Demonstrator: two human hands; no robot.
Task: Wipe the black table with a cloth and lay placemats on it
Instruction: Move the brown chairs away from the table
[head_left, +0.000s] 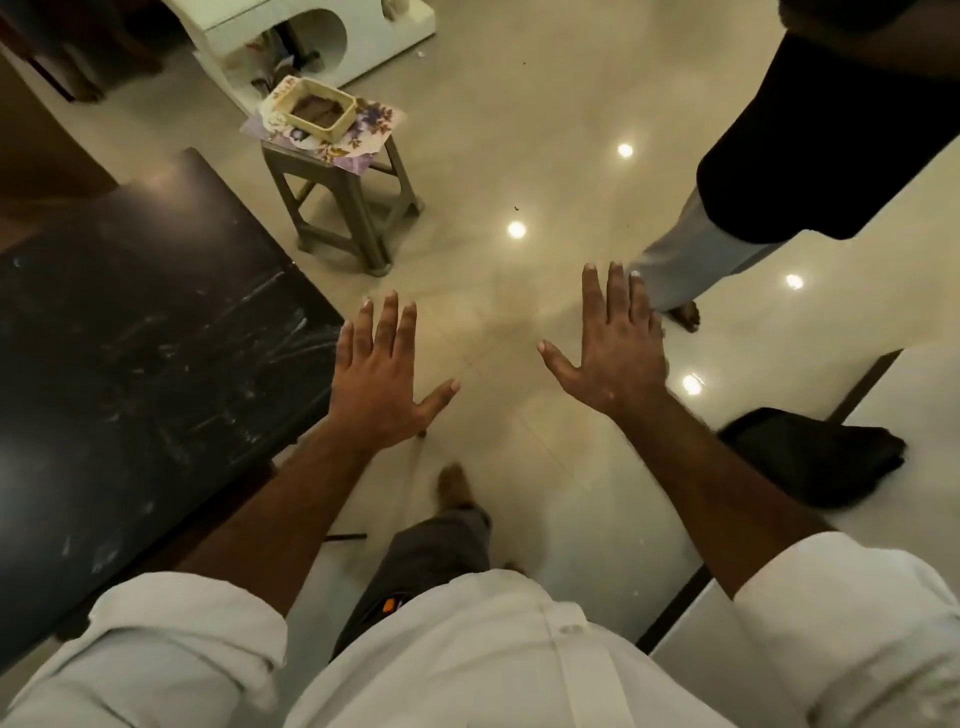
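Both hands, left (382, 384) and right (618, 348), hover mid-frame with fingers (390, 319) released, grasping nothing; black worktop (130, 338) at left.

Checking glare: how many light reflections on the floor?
4 reflections: one right of the stool, one below that, one right of another person's leg, one beside the right hand; others possibly hidden.

Dim warm light, floor (519, 156) glare, wide-angle bending
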